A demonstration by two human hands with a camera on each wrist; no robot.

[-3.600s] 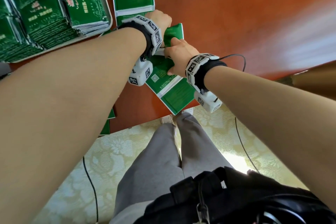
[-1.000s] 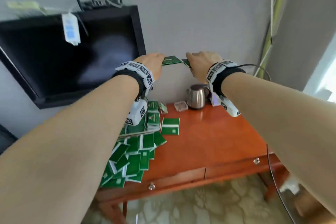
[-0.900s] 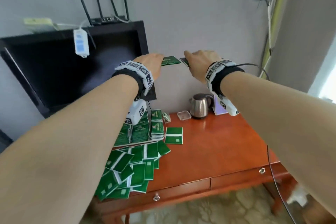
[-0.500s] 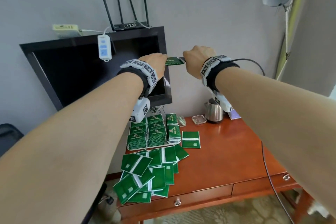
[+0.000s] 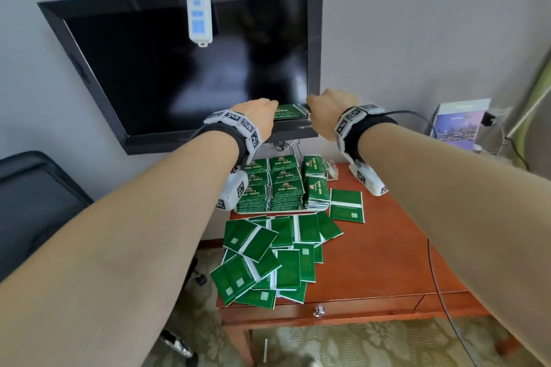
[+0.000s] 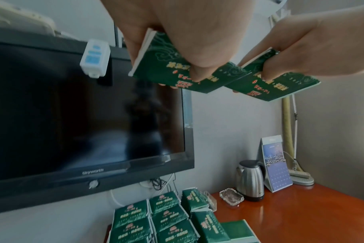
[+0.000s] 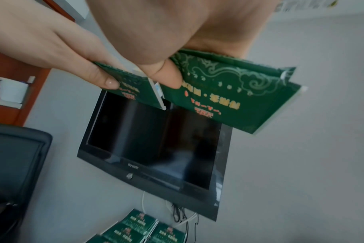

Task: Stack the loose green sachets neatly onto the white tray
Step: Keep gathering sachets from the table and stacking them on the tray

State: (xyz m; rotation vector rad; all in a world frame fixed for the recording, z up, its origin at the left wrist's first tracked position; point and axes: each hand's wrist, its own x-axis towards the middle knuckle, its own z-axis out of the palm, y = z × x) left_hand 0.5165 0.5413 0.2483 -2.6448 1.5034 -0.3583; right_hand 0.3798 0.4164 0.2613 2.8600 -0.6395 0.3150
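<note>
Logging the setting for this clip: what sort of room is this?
Probably a hotel room: a wall-mounted television, a small wooden desk with an electric kettle and a glass ashtray, and patterned carpet.

Soft, even daylight fills the room, brighter toward the right. The head view is sharp, with wide-angle bending of the forearms and walls at the edges. The dark television screen (image 5: 190,68) carries dim, hazy reflections. The polished desk (image 6: 301,213) shows a pale sheen. Both wrist views are softer; the close hands are blurred and shadowed underneath, and their corners smear.
</note>
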